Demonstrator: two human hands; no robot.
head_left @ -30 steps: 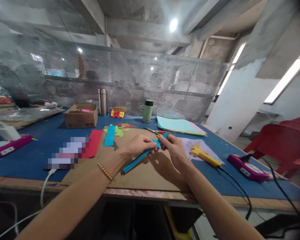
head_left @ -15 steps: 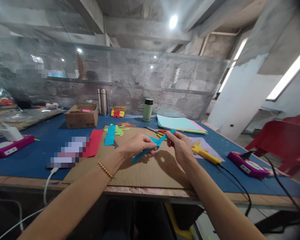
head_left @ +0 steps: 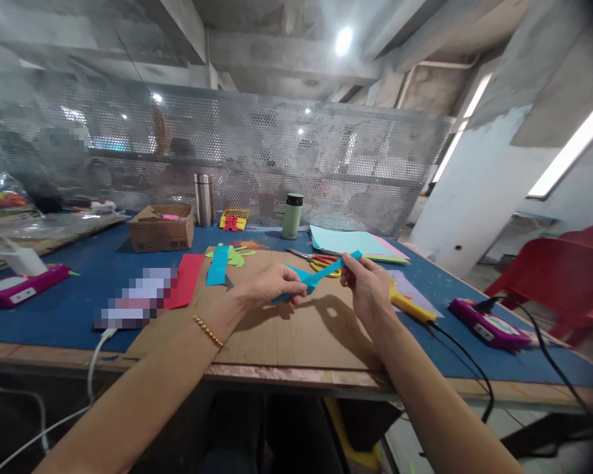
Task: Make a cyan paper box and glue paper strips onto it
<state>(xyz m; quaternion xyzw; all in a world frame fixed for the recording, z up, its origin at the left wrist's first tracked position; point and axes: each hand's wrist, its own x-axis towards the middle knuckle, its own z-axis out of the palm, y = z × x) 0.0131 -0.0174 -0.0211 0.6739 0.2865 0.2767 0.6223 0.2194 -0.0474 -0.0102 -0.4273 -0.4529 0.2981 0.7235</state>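
Between my two hands, above a sheet of brown cardboard [head_left: 296, 339], stretches a narrow blue paper strip [head_left: 329, 268]. My left hand [head_left: 279, 286] pinches its lower left part, where more blue paper shows around the fingers. The strip's upper right end is gripped between the thumb and fingertips of my right hand [head_left: 366, 280]. Whether the blue paper is one piece or two crossing pieces, I cannot tell. A separate blue paper rectangle [head_left: 218, 266] lies at the cardboard's left edge, beside green paper cutouts [head_left: 238, 255].
Scissors and yellow-handled pliers [head_left: 329, 268] lie behind my hands. To the right are a yellow glue gun [head_left: 415, 308] with a black cord and a purple power strip [head_left: 491, 326]. A green tumbler [head_left: 292, 217], steel flask [head_left: 204, 203] and cardboard box [head_left: 161, 229] stand at the back.
My right hand has moved right, and more of the blue strip now spans the gap between my hands. Less of the strip shows below my left hand, which has hardly moved.
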